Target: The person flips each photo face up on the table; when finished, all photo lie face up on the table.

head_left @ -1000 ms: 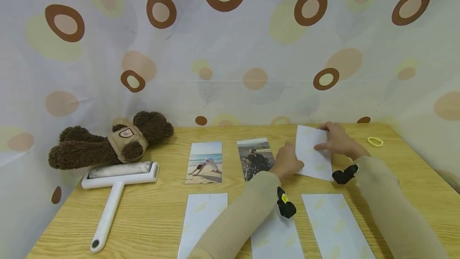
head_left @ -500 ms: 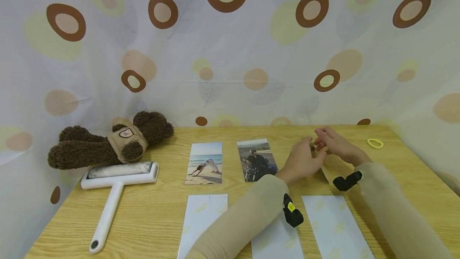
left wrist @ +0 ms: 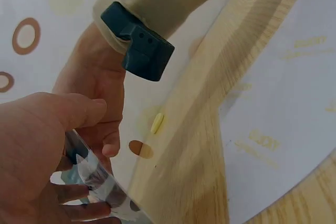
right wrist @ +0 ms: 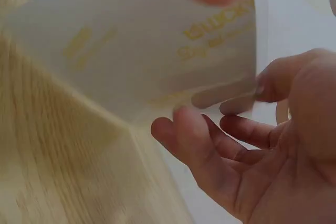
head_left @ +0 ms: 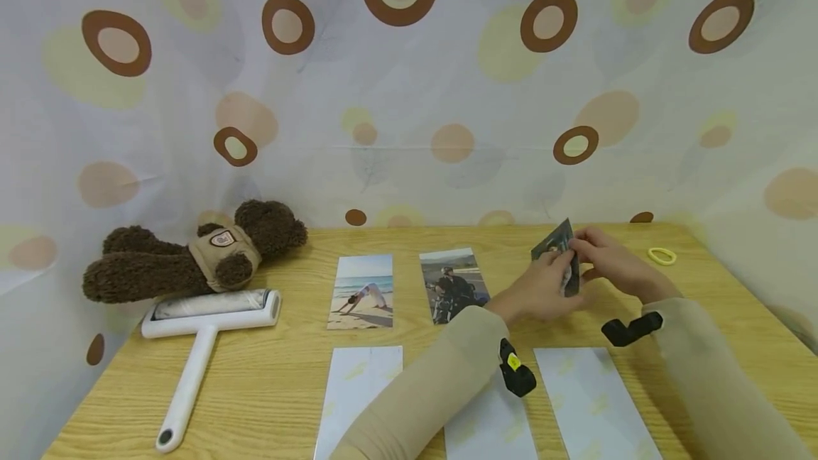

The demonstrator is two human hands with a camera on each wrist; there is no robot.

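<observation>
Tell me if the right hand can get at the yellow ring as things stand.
Probably yes: the yellow ring lies near the right hand, on the table to its right, and nothing visible blocks the way. The left hand grips the photo.

On the pale back of the held photo point(right wrist: 121, 72), yellow print reads "LUCKY" — the lines near it blur. A white sheet point(left wrist: 294, 98) repeats similar yellow lettering, apparently "LUCKY" too — while the badge point(head_left: 224, 238) on the teddy bear point(head_left: 273, 228) is illegible.
</observation>
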